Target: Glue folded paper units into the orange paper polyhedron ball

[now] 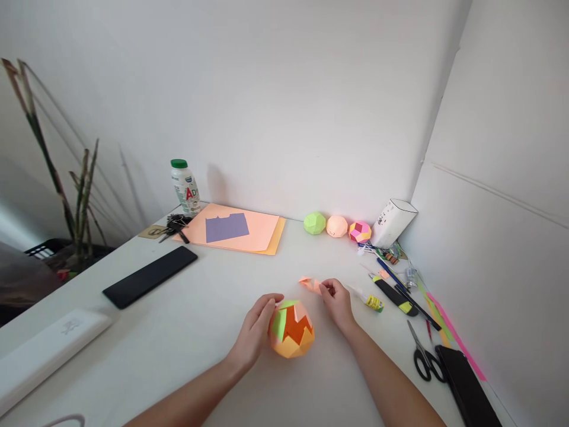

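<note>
My left hand (pixel 255 329) cups the left side of a folded paper ball (pixel 292 330) made of orange, green, peach and yellow pieces, which rests on the white table (pixel 200 332). My right hand (pixel 338 302) sits just right of and behind the ball, its fingers pinching a small folded peach paper piece (pixel 310 283) that lies on the table. Both forearms reach in from the bottom edge.
Against the back wall stand three finished paper balls: green (pixel 315 223), peach (pixel 336 226) and pink (pixel 360 231), beside a white box (pixel 393 222). Sheets of paper (pixel 240 231), keys (pixel 175 225), a bottle (pixel 185 187) and a black phone (pixel 150 276) lie at the left. Scissors (pixel 424 356), a glue tube (pixel 371 299) and pens are at the right.
</note>
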The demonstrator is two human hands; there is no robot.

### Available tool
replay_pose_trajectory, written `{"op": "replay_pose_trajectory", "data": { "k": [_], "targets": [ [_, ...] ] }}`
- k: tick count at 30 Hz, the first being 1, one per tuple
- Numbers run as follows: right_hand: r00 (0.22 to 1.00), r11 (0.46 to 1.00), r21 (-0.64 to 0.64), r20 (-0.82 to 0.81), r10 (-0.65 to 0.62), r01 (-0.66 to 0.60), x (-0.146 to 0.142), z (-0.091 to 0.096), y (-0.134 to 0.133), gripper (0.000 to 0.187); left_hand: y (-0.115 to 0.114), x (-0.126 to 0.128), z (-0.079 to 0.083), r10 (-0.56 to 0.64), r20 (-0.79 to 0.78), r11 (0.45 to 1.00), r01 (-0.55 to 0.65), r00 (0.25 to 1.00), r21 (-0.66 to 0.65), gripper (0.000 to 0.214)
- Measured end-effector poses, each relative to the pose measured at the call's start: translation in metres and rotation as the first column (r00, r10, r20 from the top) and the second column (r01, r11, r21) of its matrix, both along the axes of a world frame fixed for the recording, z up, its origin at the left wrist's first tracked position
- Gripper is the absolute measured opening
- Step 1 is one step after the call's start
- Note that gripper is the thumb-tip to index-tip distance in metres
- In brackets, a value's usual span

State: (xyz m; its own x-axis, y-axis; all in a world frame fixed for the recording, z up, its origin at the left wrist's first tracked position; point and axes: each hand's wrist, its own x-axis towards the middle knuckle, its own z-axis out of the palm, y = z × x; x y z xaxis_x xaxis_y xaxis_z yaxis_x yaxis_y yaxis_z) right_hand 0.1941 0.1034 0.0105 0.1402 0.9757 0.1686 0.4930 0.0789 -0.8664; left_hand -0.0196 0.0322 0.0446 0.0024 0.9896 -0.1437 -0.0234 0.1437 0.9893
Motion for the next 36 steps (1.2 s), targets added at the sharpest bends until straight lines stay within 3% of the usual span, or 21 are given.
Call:
{"op": "replay_pose_trajectory", "data": {
  "k": [2,5,8,10,11,13,15,16,18,21,25,26,27,29,31,32,33,36],
  "targets": [
    [0.998,1.000,0.014,-0.054,0.012,-0.012,0.001,0.004,-0.002,0.023,-0.004,-0.001,-0.001,0.114,-0.098,0.987,-0.102,0.989,0.121,0.032],
    [0.994,0.998,0.061,-0.111,0.027,-0.020,0.003,0.021,-0.010,0.023,-0.015,-0.004,-0.001,0.259,-0.193,0.900,-0.164,0.946,0.404,0.020],
    [0.988,0.990,0.132,-0.137,0.072,-0.054,0.002,0.050,-0.032,0.018,-0.032,-0.003,-0.002,0.114,-0.233,0.800,0.050,0.966,0.598,0.015],
    [0.981,0.978,0.171,-0.128,0.144,-0.122,0.000,0.071,-0.054,0.015,-0.043,0.001,0.000,-0.015,-0.279,0.740,0.199,0.960,0.643,0.017],
    [0.974,0.965,0.198,-0.115,0.196,-0.171,-0.002,0.080,-0.067,0.013,-0.048,0.005,0.001,-0.128,-0.309,0.736,0.299,0.942,0.607,0.019],
    [0.919,0.878,0.296,0.000,0.393,-0.376,-0.005,0.092,-0.092,0.010,-0.055,0.011,0.006,-0.333,-0.278,0.766,0.430,0.901,0.478,0.023],
    [0.833,0.765,0.338,0.133,0.538,-0.548,-0.009,0.093,-0.113,0.015,-0.057,0.017,0.010,-0.427,-0.219,0.769,0.480,0.877,0.423,0.025],
    [0.816,0.733,0.367,0.166,0.555,-0.573,-0.010,0.091,-0.120,0.019,-0.057,0.019,0.010,-0.457,-0.184,0.773,0.491,0.870,0.403,0.027],
    [0.824,0.724,0.404,0.175,0.539,-0.559,-0.012,0.081,-0.129,0.023,-0.058,0.024,0.008,-0.498,-0.090,0.797,0.496,0.862,0.345,0.034],
    [0.838,0.753,0.382,0.128,0.531,-0.536,-0.011,0.068,-0.133,0.021,-0.060,0.030,0.002,-0.503,0.133,0.857,0.473,0.854,0.201,0.041],
    [0.750,0.709,0.258,0.120,0.651,-0.656,0.005,0.067,-0.125,0.013,-0.066,0.033,-0.005,-0.515,0.293,0.857,0.495,0.805,0.145,0.041],
    [0.754,0.714,0.250,0.142,0.641,-0.654,0.013,0.068,-0.119,0.012,-0.067,0.033,-0.005,-0.543,0.303,0.838,0.526,0.783,0.142,0.041],
    [0.814,0.763,0.283,0.180,0.553,-0.581,0.022,0.068,-0.111,0.012,-0.068,0.033,-0.006,-0.574,0.310,0.816,0.562,0.758,0.135,0.041],
    [0.930,0.882,0.354,0.304,0.205,-0.311,0.043,0.063,-0.092,0.013,-0.068,0.033,-0.006,-0.622,0.323,0.773,0.625,0.713,0.109,0.040],
    [0.864,0.920,0.385,0.487,-0.131,-0.078,0.065,0.052,-0.072,0.014,-0.066,0.033,-0.006,-0.644,0.339,0.746,0.661,0.686,0.080,0.039],
    [0.795,0.947,0.322,0.576,-0.190,-0.007,0.075,0.045,-0.064,0.023,-0.066,0.033,-0.006,-0.645,0.350,0.741,0.668,0.679,0.070,0.039],
    [0.734,0.975,0.219,0.657,-0.173,0.033,0.083,0.038,-0.057,0.031,-0.065,0.033,-0.005,-0.642,0.362,0.739,0.671,0.676,0.058,0.039],
    [0.711,0.991,0.112,0.692,-0.126,0.067,0.099,0.022,-0.047,0.040,-0.063,0.033,-0.003,-0.625,0.403,0.740,0.671,0.668,0.035,0.039]
  ]
}}
